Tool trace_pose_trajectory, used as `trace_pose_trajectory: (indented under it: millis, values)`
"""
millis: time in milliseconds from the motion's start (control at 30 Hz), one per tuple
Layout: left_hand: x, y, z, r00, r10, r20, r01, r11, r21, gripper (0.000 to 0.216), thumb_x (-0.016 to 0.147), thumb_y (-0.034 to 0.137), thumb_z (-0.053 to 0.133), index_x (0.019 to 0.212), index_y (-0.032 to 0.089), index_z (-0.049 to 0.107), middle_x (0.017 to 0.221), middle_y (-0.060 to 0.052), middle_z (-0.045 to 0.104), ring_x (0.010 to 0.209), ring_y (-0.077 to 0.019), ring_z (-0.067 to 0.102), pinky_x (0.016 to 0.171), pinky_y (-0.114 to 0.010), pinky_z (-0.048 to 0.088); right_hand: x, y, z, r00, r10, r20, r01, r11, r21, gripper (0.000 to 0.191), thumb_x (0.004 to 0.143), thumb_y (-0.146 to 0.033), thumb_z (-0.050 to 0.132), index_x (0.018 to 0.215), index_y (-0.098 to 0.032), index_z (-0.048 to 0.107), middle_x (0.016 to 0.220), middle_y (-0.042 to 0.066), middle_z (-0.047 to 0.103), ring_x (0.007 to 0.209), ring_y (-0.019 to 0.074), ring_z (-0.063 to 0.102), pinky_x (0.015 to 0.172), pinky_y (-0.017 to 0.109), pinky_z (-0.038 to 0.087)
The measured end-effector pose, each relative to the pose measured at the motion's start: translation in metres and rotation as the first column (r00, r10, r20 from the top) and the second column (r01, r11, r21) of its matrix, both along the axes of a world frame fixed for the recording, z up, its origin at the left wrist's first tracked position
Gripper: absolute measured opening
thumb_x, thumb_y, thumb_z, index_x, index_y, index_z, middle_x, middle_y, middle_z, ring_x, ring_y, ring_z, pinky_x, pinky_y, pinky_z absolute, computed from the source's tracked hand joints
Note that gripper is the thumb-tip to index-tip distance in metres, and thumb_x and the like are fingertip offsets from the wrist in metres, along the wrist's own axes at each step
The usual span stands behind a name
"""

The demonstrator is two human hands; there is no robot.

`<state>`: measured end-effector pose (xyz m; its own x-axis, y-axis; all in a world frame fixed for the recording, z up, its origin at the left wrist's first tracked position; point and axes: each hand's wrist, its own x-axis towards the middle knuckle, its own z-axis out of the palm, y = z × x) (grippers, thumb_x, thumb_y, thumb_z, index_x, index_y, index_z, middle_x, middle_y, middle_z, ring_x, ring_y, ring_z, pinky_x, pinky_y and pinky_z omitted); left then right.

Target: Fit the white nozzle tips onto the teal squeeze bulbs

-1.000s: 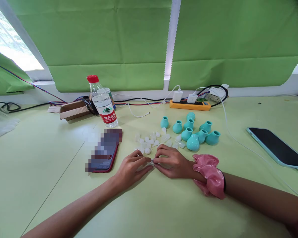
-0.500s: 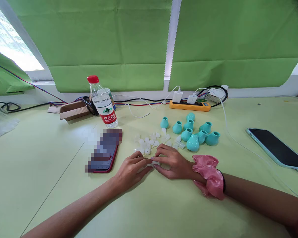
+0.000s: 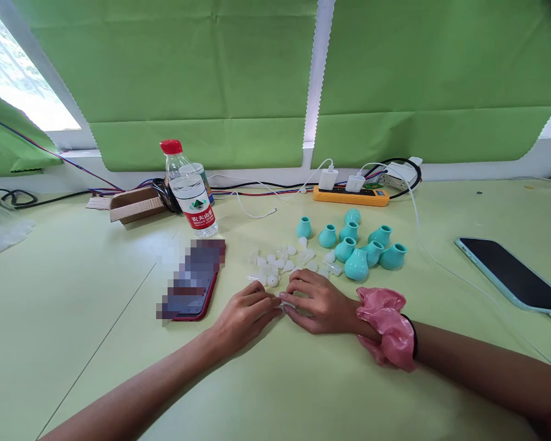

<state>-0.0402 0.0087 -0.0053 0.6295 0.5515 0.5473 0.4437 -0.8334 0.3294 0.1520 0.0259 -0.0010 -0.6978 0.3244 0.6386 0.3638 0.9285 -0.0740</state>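
Pale green tabletop [image 3: 275, 392] before a wall hung with green blinds [image 3: 202, 79]. At centre, the left hand [image 3: 245, 315] and right hand [image 3: 319, 301] meet almost tip to tip, the fingers of each pinched on a small translucent piece [image 3: 288, 302] held low over the table; its shape is largely hidden by the fingertips. A pink scrunchie [image 3: 386, 331] encircles the right wrist. Just beyond the fingers lie loose translucent white parts [image 3: 272, 281], some rounded, some tubular. To their right is a cluster of teal bulb-shaped pieces [image 3: 357, 264], most with the open neck upward. Left of the hands rests a red-edged phone [image 3: 195, 282], partly pixelated; well to the right, a phone in a light blue case [image 3: 509, 272]. Farther back stand a red-capped water bottle [image 3: 193, 196], an open cardboard box [image 3: 138, 206] beside it, and an orange power strip [image 3: 349, 196] bearing two white chargers [image 3: 328, 179].
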Motion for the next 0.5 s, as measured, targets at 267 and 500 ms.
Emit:
trace_pose_trajectory:
  millis: [267, 500]
  values:
    - [-0.0008, -0.0030, -0.0002, 0.994, 0.109, 0.009, -0.106, 0.985, -0.137, 0.013, 0.078, 0.024, 0.052, 0.089, 0.016, 0.049, 0.077, -0.003, 0.058, 0.074, -0.0133, 0.052, 0.065, -0.024, 0.044, -0.0003, -0.0025, -0.0035, 0.999, -0.035, -0.027, 0.034, 0.999, -0.036, 0.016, 0.076, -0.022, 0.053, 0.090, -0.016, 0.057, 0.078, 0.006, 0.057, 0.081, 0.0183, 0.046, 0.073, 0.037, 0.040]
    - [0.0006, -0.0027, 0.0009, 0.993, 0.120, 0.007, -0.118, 0.982, -0.148, 0.008, 0.079, 0.024, 0.051, 0.079, 0.017, 0.046, 0.072, -0.003, 0.055, 0.070, -0.0130, 0.050, 0.061, -0.023, 0.042, -0.0002, -0.0002, -0.0024, 0.999, 0.008, -0.052, -0.015, 0.991, -0.129, 0.009, 0.077, -0.019, 0.052, 0.083, -0.017, 0.058, 0.076, 0.005, 0.056, 0.080, 0.0159, 0.047, 0.071, 0.032, 0.041]
